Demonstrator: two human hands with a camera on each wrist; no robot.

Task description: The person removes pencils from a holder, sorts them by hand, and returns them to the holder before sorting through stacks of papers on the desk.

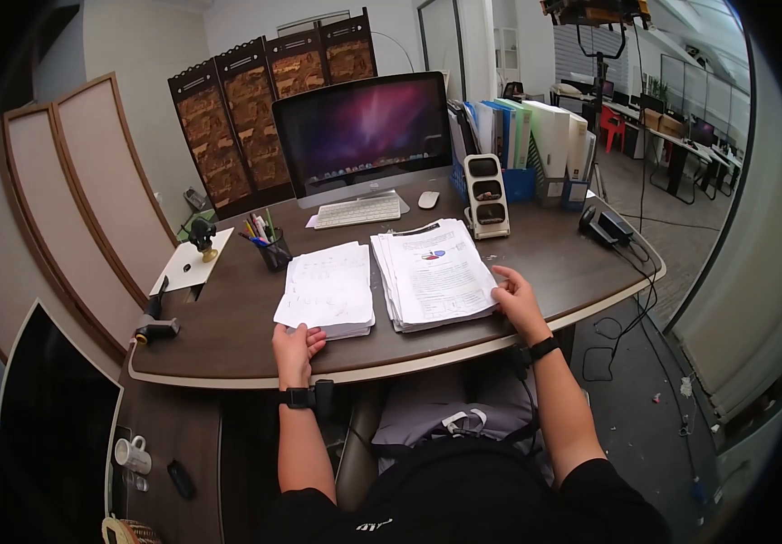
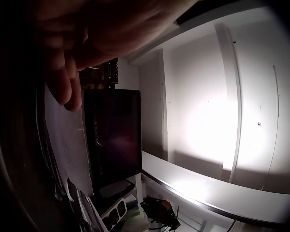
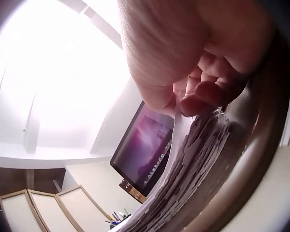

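Observation:
Two stacks of paper lie side by side on the desk. My left hand [image 1: 295,355] is at the near left corner of the handwritten left stack [image 1: 328,288], its fingers relaxed; in the left wrist view, the fingers of that hand [image 2: 67,82] reach over the edge of the papers [image 2: 67,130]. At the near right corner of the printed right stack [image 1: 441,276], which shows a small coloured chart, is my right hand [image 1: 520,304]. In the right wrist view, that hand [image 3: 193,63] pinches a top sheet [image 3: 182,126] between thumb and fingers, above the layered edges of the stack [image 3: 188,159].
Behind the stacks stand a monitor [image 1: 364,131], a keyboard [image 1: 357,211] and a mouse [image 1: 428,199]. A pen holder [image 1: 273,251] is to the left. A cream holder [image 1: 488,195], binders [image 1: 550,140] and black devices with cables [image 1: 610,228] are to the right.

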